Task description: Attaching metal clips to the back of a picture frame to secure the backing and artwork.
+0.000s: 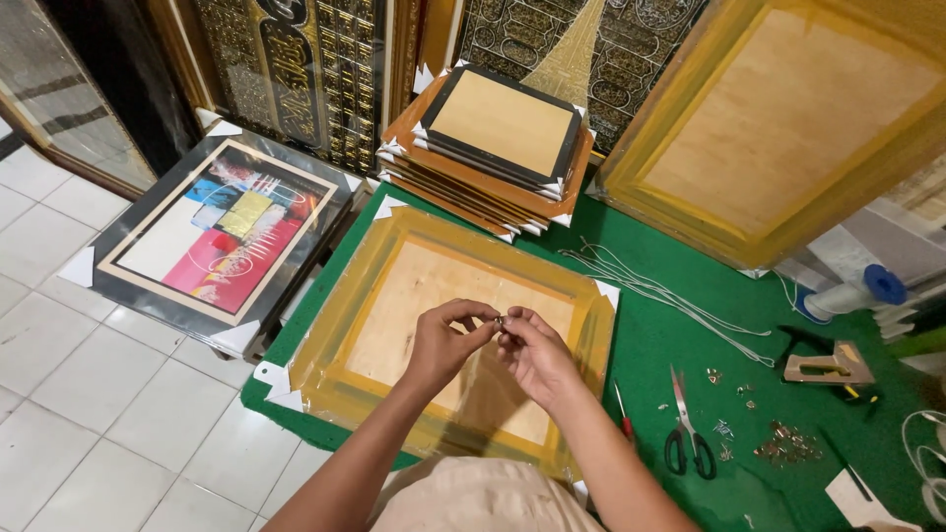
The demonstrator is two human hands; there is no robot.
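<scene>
Both hands meet above a plastic-wrapped yellow frame [335, 325]: the left hand [443, 340] and right hand [537, 355] pinch a small metal fitting [500, 320] between their fingertips. Right of them on the green mat [670, 335] lie scissors [685, 424], white cords [650, 286] and loose metal hardware [788, 443].
</scene>
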